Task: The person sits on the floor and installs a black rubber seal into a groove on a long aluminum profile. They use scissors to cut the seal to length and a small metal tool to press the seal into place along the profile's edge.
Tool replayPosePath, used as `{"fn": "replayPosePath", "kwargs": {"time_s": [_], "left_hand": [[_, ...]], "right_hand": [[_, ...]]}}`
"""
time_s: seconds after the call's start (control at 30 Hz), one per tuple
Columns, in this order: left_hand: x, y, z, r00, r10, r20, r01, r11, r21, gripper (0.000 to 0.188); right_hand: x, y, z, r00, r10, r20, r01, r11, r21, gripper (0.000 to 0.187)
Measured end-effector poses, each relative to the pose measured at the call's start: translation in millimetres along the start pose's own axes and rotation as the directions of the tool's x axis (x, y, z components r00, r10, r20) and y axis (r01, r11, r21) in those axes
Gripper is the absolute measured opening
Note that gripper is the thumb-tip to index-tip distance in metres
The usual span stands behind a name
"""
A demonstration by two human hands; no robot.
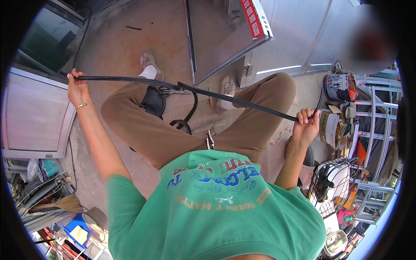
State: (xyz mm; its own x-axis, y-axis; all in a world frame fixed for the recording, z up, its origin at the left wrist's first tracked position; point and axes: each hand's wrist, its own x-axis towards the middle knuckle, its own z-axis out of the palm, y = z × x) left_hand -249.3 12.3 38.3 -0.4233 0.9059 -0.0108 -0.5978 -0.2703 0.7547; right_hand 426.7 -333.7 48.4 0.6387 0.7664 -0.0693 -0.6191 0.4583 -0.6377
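Stretched across my spread knees is a long black rubber sealing strip (pixel 242 102). My left hand (pixel 78 88) is closed on one end, out at the far left. Toward the right, my right hand (pixel 307 125) grips the strip near its other end, and a short tail curls up past the fingers. A loose length (pixel 193 106) of black strip hangs near the middle and curves down to a coil (pixel 180 126) between my legs. Beside my left knee lies a black object (pixel 153 102), partly hidden by the leg, with grey metal handles like scissors next to it.
A framed metal panel (pixel 229 54) leans ahead, near large silver doors (pixel 294 39). At the right stand a black wire basket (pixel 331 182), a bucket of tools (pixel 340 86) and metal racks (pixel 377 130). A broom (pixel 65 203) and piled scraps lie at lower left, below a white-framed panel (pixel 37 112).
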Motion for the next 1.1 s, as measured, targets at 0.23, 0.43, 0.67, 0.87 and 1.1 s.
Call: {"fn": "replayPosePath", "kwargs": {"time_s": [0.23,0.43,0.67,0.87,1.1], "left_hand": [[-22,-55,98,0.972,-0.108,0.21,0.044,0.956,0.289,0.021],[-117,-127,223,0.877,-0.166,0.45,-0.008,0.933,0.36,0.016],[-158,-197,273,0.591,-0.232,0.773,-0.149,0.91,0.386,0.015],[-179,-255,271,0.51,-0.199,0.837,-0.117,0.948,0.296,0.014],[-197,-262,289,0.538,0.022,0.843,-0.265,0.954,0.144,0.018]], "right_hand": [[35,26,57,0.967,-0.25,-0.052,0.215,0.906,-0.364,0.032],[108,62,161,0.922,-0.197,0.335,0.301,0.907,-0.296,0.027],[212,97,242,0.542,-0.092,0.835,0.346,0.93,-0.123,0.03],[204,128,261,0.6,-0.04,0.799,0.409,0.873,-0.264,0.036],[207,117,254,0.53,0.004,0.848,0.407,0.876,-0.258,0.044]]}}
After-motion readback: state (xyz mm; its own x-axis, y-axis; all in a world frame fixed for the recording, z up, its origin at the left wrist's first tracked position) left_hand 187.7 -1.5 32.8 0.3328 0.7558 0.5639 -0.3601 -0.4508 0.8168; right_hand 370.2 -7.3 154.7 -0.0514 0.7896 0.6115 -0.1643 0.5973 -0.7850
